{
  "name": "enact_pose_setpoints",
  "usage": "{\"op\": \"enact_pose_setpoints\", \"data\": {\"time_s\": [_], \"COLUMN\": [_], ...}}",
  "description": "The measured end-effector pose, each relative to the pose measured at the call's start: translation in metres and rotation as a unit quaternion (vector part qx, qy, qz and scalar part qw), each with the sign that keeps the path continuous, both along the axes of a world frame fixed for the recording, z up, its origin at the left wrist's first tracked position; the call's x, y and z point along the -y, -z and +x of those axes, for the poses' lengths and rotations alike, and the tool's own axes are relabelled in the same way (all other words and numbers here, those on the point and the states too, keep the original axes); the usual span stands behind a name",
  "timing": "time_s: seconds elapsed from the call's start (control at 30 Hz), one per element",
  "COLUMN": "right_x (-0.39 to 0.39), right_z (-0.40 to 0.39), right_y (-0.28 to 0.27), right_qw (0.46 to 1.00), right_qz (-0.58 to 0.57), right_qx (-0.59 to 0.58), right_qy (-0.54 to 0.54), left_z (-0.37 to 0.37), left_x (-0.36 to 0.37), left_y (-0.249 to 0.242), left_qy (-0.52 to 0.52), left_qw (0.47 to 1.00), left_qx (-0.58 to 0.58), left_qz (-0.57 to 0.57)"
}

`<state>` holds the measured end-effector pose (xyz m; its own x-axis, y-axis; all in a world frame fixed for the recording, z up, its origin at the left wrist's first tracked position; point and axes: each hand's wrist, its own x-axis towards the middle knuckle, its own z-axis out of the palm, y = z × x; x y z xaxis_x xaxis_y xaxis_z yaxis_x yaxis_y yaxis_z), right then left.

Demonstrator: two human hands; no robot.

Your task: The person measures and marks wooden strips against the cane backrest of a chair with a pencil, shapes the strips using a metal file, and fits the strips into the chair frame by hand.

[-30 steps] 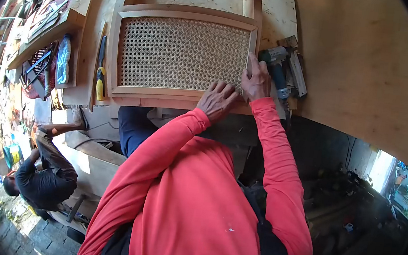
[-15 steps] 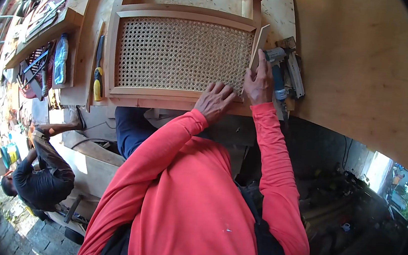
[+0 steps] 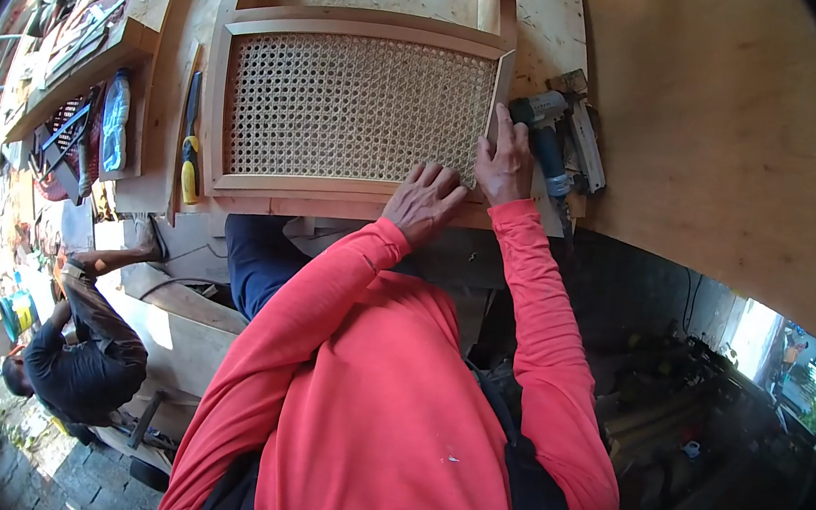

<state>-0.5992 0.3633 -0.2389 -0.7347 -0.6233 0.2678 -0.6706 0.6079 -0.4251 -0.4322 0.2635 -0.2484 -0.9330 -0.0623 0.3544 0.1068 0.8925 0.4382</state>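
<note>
A wooden frame (image 3: pixel 216 102) with a woven cane panel (image 3: pixel 354 108) lies on the workbench. Light wooden strips line the panel's edges. Along its right edge runs a narrow wooden strip (image 3: pixel 501 79), which my right hand (image 3: pixel 506 165) grips near its lower part, index finger stretched along it and thumb on the panel side. My left hand (image 3: pixel 424 201) lies on the front rail close to the lower right corner, fingers spread and fingertips on the cane edge. A pneumatic nail gun (image 3: pixel 551 150) rests just right of my right hand.
A yellow-and-black-handled chisel (image 3: pixel 191 145) lies left of the frame. Beyond it are a plastic bottle (image 3: pixel 116 121) and a wooden box-like piece (image 3: pixel 141 33). A plywood sheet (image 3: pixel 724 130) spans the right. Another person (image 3: pixel 85 349) sits at lower left.
The strip in my right hand has swung from a tilt outside the frame to lie along the panel's right edge. My right hand moved slightly left; my left hand stays on the rail.
</note>
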Motion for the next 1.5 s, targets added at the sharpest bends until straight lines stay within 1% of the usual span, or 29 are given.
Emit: {"op": "enact_pose_setpoints", "data": {"time_s": [0.2, 0.3, 0.4, 0.5, 0.53, 0.63, 0.7, 0.73, 0.8, 0.87, 0.93, 0.97, 1.0, 1.03, 1.07, 1.1, 1.2, 1.27, 1.33, 1.4, 1.5], "right_x": [0.001, 0.001, 0.003, 0.002, 0.002, 0.001, 0.006, 0.009, 0.004, 0.004, 0.009, 0.009, 0.006, 0.014, 0.020, 0.024, 0.036, 0.039, 0.045, 0.048, 0.047], "right_z": [-0.001, 0.001, 0.002, 0.003, 0.002, 0.004, 0.004, 0.002, 0.005, 0.004, 0.000, 0.000, 0.003, -0.012, -0.019, -0.020, -0.039, -0.045, -0.046, -0.049, -0.055], "right_y": [0.002, 0.000, 0.002, 0.003, 0.001, 0.002, 0.000, -0.002, -0.005, -0.012, -0.019, -0.020, -0.019, -0.020, -0.021, -0.021, -0.011, -0.006, -0.007, -0.008, -0.006], "right_qw": [1.000, 0.999, 1.000, 1.000, 1.000, 1.000, 1.000, 1.000, 0.999, 0.999, 0.999, 0.999, 1.000, 1.000, 1.000, 1.000, 0.999, 0.999, 0.998, 0.997, 0.995], "right_qz": [0.023, 0.038, 0.016, 0.017, 0.015, 0.009, 0.003, 0.006, 0.021, 0.017, 0.004, -0.003, -0.009, -0.028, -0.026, -0.021, -0.032, -0.035, -0.029, -0.040, -0.062], "right_qx": [-0.003, 0.004, 0.001, -0.009, -0.007, 0.006, 0.013, 0.014, 0.028, 0.027, 0.022, 0.023, 0.019, -0.004, -0.004, -0.001, -0.007, 0.004, 0.029, 0.030, 0.052], "right_qy": [-0.010, 0.002, 0.010, 0.007, 0.006, 0.009, 0.022, 0.020, 0.017, 0.025, 0.028, 0.034, 0.022, 0.008, 0.016, 0.023, 0.014, 0.024, 0.052, 0.055, 0.059], "left_z": [-0.002, -0.005, -0.025, -0.073, -0.092, -0.142, -0.161, -0.169, -0.175, -0.181, -0.187, -0.186, -0.185, -0.185, -0.189, -0.186, -0.149, -0.097, -0.042, -0.014, -0.004], "left_x": [-0.001, 0.003, 0.023, 0.063, 0.079, 0.126, 0.142, 0.145, 0.138, 0.135, 0.135, 0.134, 0.133, 0.135, 0.137, 0.135, 0.110, 0.083, 0.048, 0.024, 0.011], "left_y": [-0.005, -0.005, -0.009, -0.050, -0.055, -0.063, -0.059, -0.055, -0.045, -0.038, -0.020, -0.023, -0.029, -0.026, -0.024, -0.021, -0.050, -0.048, -0.044, -0.028, -0.014], "left_qy": [-0.015, -0.004, -0.037, -0.144, -0.155, -0.108, -0.089, -0.079, -0.064, -0.049, -0.042, -0.036, -0.031, -0.040, -0.043, -0.047, -0.079, -0.060, -0.005, -0.002, 0.018], "left_qw": [0.999, 0.995, 0.991, 0.986, 0.984, 0.987, 0.990, 0.992, 0.993, 0.993, 0.995, 0.994, 0.995, 0.996, 0.993, 0.989, 0.986, 0.993, 0.997, 0.998, 0.998], "left_qx": [0.010, 0.038, -0.019, -0.083, -0.082, -0.091, -0.065, -0.049, -0.071, -0.081, -0.071, -0.101, -0.099, -0.076, -0.099, -0.118, -0.147, -0.097, -0.037, 0.010, 0.048], "left_qz": [0.041, 0.088, 0.124, 0.032, 0.011, -0.075, -0.086, -0.088, -0.074, -0.064, -0.050, -0.026, -0.014, -0.032, -0.054, -0.073, -0.010, 0.037, 0.064, 0.055, 0.039]}}
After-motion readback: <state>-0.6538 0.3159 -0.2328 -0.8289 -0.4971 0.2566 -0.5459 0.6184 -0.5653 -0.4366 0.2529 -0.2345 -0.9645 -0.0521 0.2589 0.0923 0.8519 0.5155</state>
